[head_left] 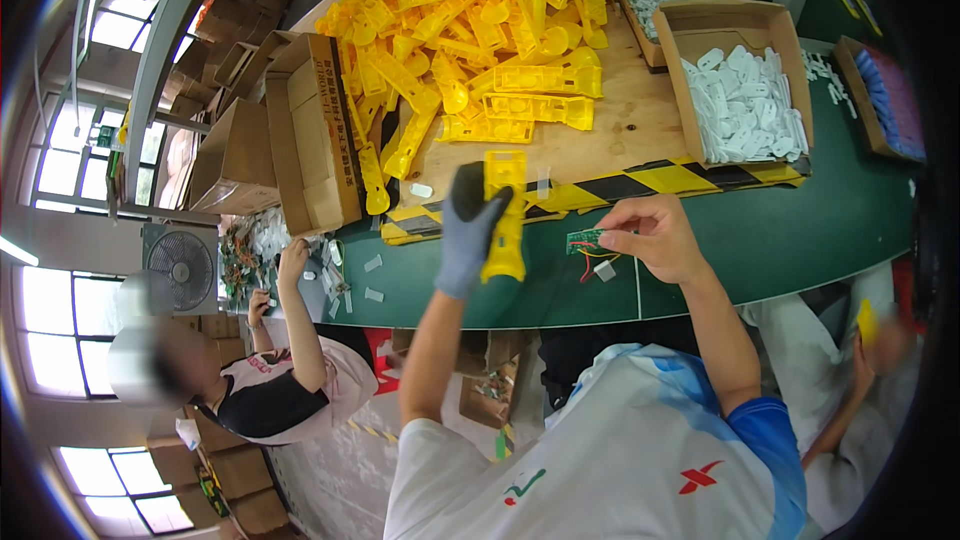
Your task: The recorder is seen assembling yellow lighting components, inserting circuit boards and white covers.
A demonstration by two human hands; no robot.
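Both forearms rise from the lower edge, bare below short sleeves. The left hand (pixel 468 232) wears a grey glove with dark fingertips; its arm runs almost straight up, wrist bent slightly to the right, and its grip is closed with the thumb tip pointing right. The right hand (pixel 655 237) is bare, its elbow bent out to the right, palm turned down, fingers curled inward toward the left; thumb and forefinger seem pinched together, though the fingertips are partly hidden.
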